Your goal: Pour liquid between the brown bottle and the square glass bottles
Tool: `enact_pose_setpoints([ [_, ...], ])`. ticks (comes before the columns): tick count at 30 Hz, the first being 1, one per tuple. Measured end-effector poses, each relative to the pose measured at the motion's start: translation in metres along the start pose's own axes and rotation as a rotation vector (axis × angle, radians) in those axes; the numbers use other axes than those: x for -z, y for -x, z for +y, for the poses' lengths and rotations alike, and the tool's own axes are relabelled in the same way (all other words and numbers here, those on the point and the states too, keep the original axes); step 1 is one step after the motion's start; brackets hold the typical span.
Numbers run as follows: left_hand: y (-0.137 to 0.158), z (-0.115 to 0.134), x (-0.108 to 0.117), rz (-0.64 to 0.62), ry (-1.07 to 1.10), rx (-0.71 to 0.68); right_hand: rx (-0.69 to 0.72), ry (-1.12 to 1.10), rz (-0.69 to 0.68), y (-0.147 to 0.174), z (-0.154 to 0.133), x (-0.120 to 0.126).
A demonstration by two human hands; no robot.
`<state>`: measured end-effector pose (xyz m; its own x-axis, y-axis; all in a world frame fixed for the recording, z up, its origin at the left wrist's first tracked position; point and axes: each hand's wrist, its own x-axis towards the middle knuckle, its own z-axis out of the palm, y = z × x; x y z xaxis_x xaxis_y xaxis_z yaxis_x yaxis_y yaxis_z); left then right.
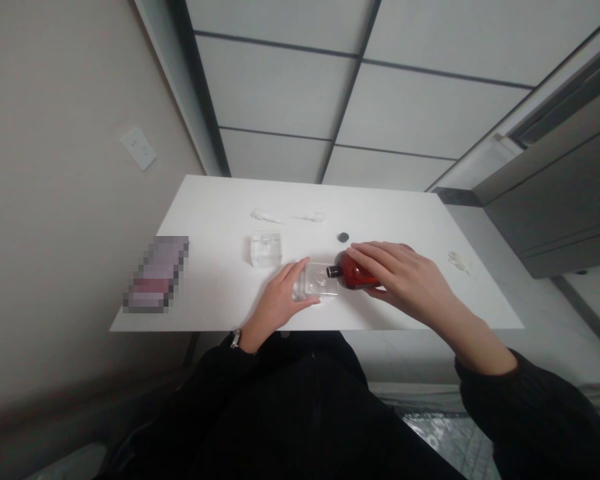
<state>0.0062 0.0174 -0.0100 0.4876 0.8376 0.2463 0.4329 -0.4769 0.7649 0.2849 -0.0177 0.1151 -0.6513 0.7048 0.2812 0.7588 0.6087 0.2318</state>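
Note:
My right hand (407,277) is wrapped round a red bottle (356,273), tipped on its side with its dark neck pointing left. The neck is over a small clear plastic box (323,287). My left hand (279,293) grips that box from the left, thumb on the near side and fingers on the far side. Whether liquid is leaving the bottle is too small to tell. Beyond the bottle lies a small dark round cap (343,237). A second clear box (267,251) stands left of the first, touched by neither hand.
Two white, crumpled-looking strips (266,216) lie toward the back of the white table (215,200). A pale crumpled piece (460,262) is at the right. On the left edge sits a pixelated, pinkish object (157,273). Walls stand at the left and behind.

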Motion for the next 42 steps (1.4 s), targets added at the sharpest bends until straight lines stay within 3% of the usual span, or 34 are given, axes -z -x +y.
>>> enact_pose_setpoints([
  [42,-0.0004,-0.0043,-0.0003,-0.015,-0.026,-0.025,-0.01,0.025,-0.042,-0.0019,0.003,0.0064],
])
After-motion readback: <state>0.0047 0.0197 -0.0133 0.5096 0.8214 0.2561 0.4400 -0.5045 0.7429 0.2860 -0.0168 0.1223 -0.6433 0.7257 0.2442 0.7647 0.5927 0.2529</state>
